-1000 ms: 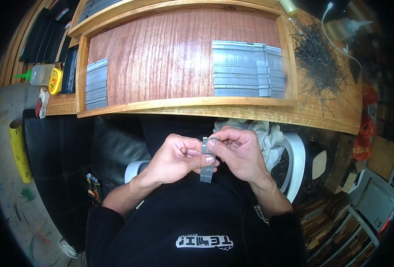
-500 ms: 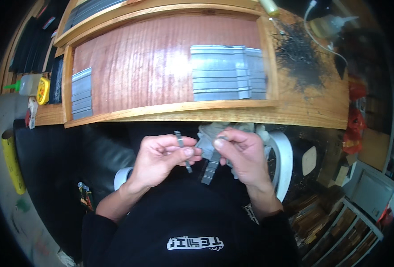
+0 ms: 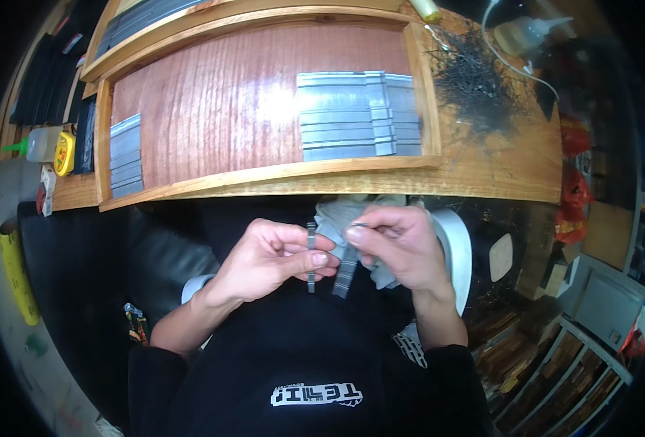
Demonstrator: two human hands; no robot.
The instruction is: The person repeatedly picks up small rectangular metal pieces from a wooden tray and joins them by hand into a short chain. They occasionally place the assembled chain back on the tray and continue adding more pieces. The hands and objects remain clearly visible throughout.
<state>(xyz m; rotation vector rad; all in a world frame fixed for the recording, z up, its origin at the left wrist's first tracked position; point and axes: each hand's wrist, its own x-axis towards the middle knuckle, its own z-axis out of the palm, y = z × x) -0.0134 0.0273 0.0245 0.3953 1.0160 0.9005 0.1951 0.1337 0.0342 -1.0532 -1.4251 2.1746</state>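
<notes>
Head view: left hand [image 3: 268, 258] pinches a thin grey metal strip [image 3: 311, 256] upright for inspection, while right hand [image 3: 395, 244] grips another strip [image 3: 345, 271] with a grey cloth [image 3: 340, 215], below a wooden tray [image 3: 264, 175].

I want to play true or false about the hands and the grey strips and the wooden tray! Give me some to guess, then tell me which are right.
1. The left hand pinches a thin grey strip held upright. True.
2. The right hand is empty. False: it holds another grey strip and a pale cloth.
3. The two hands are over the wooden tray. False: they are below its front edge, over the person's lap.
4. A stack of grey strips lies at the tray's right end. True.
5. A yellow tape measure sits left of the tray. True.
6. The tray's left end is bare. False: a smaller pile of strips lies there.
</notes>
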